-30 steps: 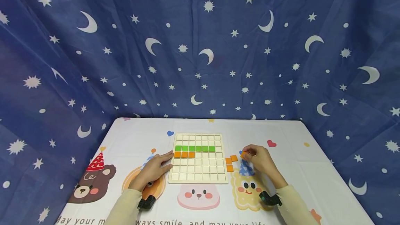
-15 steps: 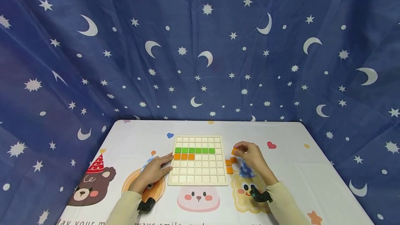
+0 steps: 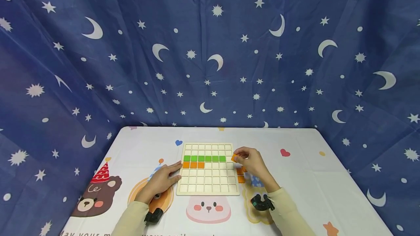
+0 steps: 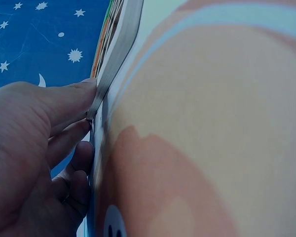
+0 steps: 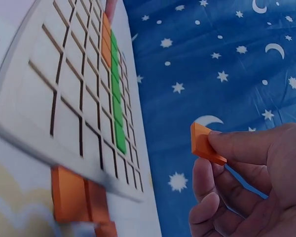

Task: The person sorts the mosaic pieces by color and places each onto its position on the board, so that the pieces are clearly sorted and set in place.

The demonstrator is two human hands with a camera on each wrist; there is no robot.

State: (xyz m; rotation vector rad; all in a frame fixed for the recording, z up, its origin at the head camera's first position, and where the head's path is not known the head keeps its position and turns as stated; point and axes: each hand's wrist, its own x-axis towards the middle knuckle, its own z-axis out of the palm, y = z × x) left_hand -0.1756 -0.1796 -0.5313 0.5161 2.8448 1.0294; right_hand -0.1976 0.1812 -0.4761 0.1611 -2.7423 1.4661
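A cream gridded board (image 3: 208,180) lies flat on the table. Several green square tiles (image 3: 208,158) fill most of one row, and three orange tiles (image 3: 193,165) sit at the left of the row below. My left hand (image 3: 160,180) rests at the board's left edge, thumb and fingertips touching its side. Beside the upper right edge, my right hand (image 3: 252,161) pinches an orange square tile (image 5: 202,143) between thumb and fingers, raised and tilted in the right wrist view.
Three loose orange tiles (image 3: 241,179) lie close by the board's right edge, partly under the right hand. A white tablecloth (image 3: 328,181) with cartoon prints covers the table. Behind it hangs a dark blue curtain (image 3: 183,83) with moons and stars.
My right hand has carried the orange tile leftward, from beyond the loose tiles to the board's right edge. The left hand has stayed at the left edge.
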